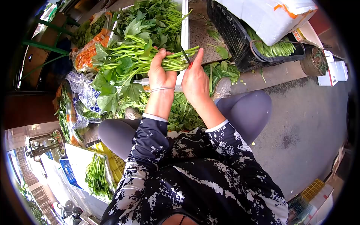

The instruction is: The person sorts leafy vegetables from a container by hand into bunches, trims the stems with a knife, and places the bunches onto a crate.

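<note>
My left hand (162, 75) is closed around a bunch of leafy greens (129, 56), thumb on top, with the leaves pointing left and the pale green stem ends to the right. Closed on a small knife, my right hand (195, 82) is at those stem ends. The knife's dark blade (185, 54) lies across the stems, and a bit of red shows by my fingers; most of the handle is hidden in my palm. Beyond the bunch, a white foam box (185, 30) holds more greens. Loose greens (183, 112) lie on the ground below my hands, between my legs.
A black plastic crate (234, 41) with long green vegetables stands at the upper right, a white foam box (262, 18) on top of it. Plastic bags (84, 88) with greens lie to the left. Behind at lower left are a yellow crate (116, 165) and bundled greens (98, 174).
</note>
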The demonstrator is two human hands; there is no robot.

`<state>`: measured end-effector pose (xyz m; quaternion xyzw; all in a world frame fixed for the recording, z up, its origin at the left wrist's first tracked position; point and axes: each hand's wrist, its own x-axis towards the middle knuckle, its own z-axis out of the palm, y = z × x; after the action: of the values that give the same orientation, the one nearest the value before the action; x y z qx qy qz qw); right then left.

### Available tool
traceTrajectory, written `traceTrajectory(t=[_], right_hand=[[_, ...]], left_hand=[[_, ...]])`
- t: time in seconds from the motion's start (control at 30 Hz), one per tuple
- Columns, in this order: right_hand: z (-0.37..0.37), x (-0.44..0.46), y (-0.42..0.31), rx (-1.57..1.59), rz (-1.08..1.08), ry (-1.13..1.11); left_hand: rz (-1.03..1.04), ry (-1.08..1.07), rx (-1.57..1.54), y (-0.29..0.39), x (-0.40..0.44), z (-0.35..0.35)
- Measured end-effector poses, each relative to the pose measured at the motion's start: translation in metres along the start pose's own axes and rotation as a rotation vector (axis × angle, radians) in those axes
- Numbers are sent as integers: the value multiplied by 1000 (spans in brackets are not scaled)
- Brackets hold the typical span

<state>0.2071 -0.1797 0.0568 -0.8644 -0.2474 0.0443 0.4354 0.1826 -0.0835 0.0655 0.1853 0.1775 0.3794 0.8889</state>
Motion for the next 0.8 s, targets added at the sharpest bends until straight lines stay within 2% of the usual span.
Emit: traceTrajectory(t=[0.07, 0.13, 0.17, 0.2, 0.23, 0.27, 0.33, 0.37, 0.47, 0.67, 0.8], right_hand=[[1, 5, 10, 35, 158, -212], [33, 10, 101, 141, 172, -351], [31, 6, 99, 122, 164, -181], [27, -5, 98, 97, 162, -29], [6, -5, 66, 106, 138, -41], [1, -5, 53, 158, 16, 75], [-11, -2, 31, 631, 378, -142], [-9, -4, 31, 631, 381, -142], [4, -12, 25, 903, 269, -26], [3, -27, -6, 1108, 102, -227], [-1, -21, -33, 1295, 120, -187]], left_hand=[[-16, 34, 20, 6, -6, 4], [-76, -209, -118, 18, 0, 4], [-138, -221, -193, 26, 1, 8], [-103, -210, -134, 31, 5, 7], [-134, -236, -194, 33, 7, 6], [-168, -275, -249, 36, 11, 7], [-182, -270, -375, 42, 13, 4], [-208, -286, -412, 45, 12, 2], [-225, -323, -451, 51, 13, -5], [-250, -355, -558, 58, 12, -8], [-242, -369, -544, 57, 7, -6]])
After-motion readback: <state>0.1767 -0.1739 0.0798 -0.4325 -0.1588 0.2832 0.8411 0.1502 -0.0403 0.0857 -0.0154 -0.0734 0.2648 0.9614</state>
